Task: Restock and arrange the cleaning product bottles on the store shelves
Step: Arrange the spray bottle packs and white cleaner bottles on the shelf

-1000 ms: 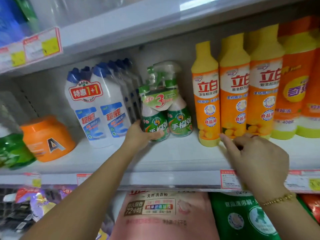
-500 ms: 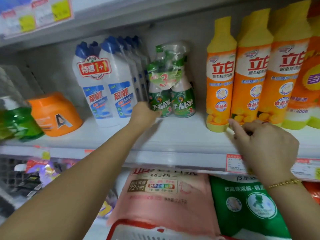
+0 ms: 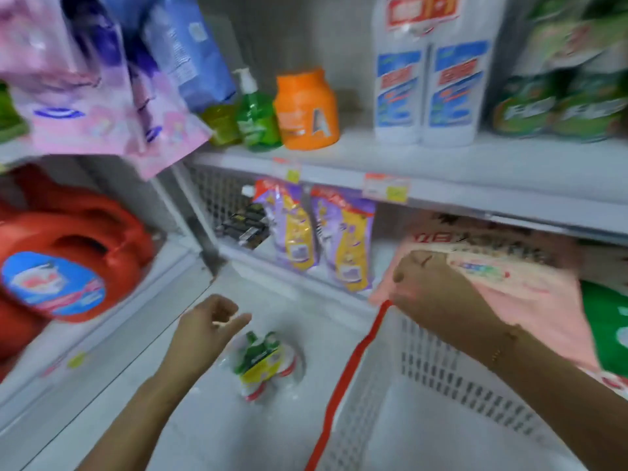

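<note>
Floor level: left grip empty, loose; right grip curled, hold unclear.
Hasty reach could topple bottle pack.

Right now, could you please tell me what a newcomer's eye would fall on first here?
The big red detergent jugs at the left edge stand out first, then the orange jar on the upper shelf. Lower down, the left hand hovers over a wrapped pack of spray bottles set on the white surface, beside a white basket with a red rim.
</note>
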Demonstrator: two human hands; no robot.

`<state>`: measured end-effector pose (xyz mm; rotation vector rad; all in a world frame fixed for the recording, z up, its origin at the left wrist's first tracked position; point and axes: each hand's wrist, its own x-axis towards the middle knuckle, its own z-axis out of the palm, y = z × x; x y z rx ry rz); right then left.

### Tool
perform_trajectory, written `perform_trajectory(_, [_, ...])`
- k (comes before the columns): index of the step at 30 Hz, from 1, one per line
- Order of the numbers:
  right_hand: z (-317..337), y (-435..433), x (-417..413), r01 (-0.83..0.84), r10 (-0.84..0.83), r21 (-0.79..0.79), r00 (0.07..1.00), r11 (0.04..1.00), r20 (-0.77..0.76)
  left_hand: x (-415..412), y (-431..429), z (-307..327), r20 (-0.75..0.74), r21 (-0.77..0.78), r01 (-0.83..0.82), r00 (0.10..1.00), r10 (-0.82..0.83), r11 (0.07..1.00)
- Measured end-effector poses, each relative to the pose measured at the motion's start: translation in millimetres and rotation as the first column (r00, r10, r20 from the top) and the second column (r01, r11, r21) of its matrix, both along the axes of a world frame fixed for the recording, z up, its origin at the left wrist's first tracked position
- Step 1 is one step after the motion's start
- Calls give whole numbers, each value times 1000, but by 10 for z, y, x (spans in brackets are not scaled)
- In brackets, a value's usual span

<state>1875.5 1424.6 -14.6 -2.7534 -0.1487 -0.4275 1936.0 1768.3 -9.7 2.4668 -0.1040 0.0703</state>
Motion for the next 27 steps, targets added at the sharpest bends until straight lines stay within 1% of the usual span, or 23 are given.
perform_trajectory(1, [-177,141,4,-55,61,53,992,997,-114,23,245,-218,-102,21,-67,992,69,998])
perform_trajectory(2, [-349,264,-5,-115,127,74,975,991,-184,25,433,-426,-207,37,-106,972,111,994])
perform_trajectory(3, [-495,366,-16,-158,164,45,962,986,-218,13,553,-618,-291,15,-129,948,128,991])
perform_trajectory(4, [-619,439,-26,-171,170,13,965,985,-202,-11,612,-799,-355,-33,-124,929,105,992])
perform_trajectory(5, [-716,479,-24,-176,172,-7,970,984,-170,-40,627,-958,-390,-83,-87,919,48,993])
perform_trajectory(6, [-766,525,-16,-168,165,-18,978,986,-125,-61,618,-1104,-387,-128,-29,922,-23,991])
perform_trajectory(7, [-783,548,-5,-148,145,-14,980,989,-133,-70,600,-1219,-357,-154,9,932,-65,988])
perform_trajectory(8, [-760,552,25,-122,118,-20,982,992,-150,-61,571,-1279,-306,-174,16,950,-69,985])
perform_trajectory(10, [-705,543,77,-83,67,-53,964,995,-256,12,536,-1267,-184,-173,19,982,-52,985])
perform_trajectory(11, [-693,540,99,-77,53,-75,958,994,-282,60,520,-1210,-134,-130,44,989,-62,991])
perform_trajectory(12, [-683,554,114,-65,35,-95,956,993,-291,123,498,-1143,-113,-44,83,990,-87,996])
perform_trajectory(13, [-671,586,117,-50,16,-107,954,993,-299,195,461,-1081,-129,90,134,984,-122,987])
perform_trajectory(14, [-666,628,107,-42,4,-116,950,992,-311,261,405,-1012,-176,253,204,971,-162,946])
perform_trajectory(15, [-666,670,105,-44,1,-127,948,991,-318,315,331,-935,-230,406,280,953,-200,870])
perform_trajectory(16, [-653,710,92,-44,-5,-144,946,989,-323,356,251,-850,-278,514,348,932,-231,784])
perform_trajectory(17, [-635,730,81,-39,-13,-160,949,986,-315,391,171,-776,-318,575,392,916,-246,718])
perform_trajectory(18, [-584,746,66,-36,-14,-159,953,987,-303,424,98,-711,-353,603,417,904,-241,680])
perform_trajectory(19, [-530,763,52,-43,0,-139,957,989,-291,453,48,-648,-379,609,425,898,-225,670])
perform_trajectory(20, [-462,789,25,-51,19,-107,960,993,-281,485,20,-586,-401,588,415,895,-196,694])
perform_trajectory(21, [-390,812,-13,-58,39,-63,962,996,-271,512,-5,-507,-413,544,381,897,-157,747])
perform_trajectory(23, [-239,897,-126,-81,83,19,963,997,-256,554,-35,-275,-433,431,271,899,-66,861])
perform_trajectory(24, [-181,961,-195,-99,108,51,961,994,-256,566,-50,-124,-444,377,212,896,-25,901])
perform_trajectory(27, [-125,1180,-382,-113,163,189,948,976,-274,584,-114,447,-456,174,67,890,20,982])
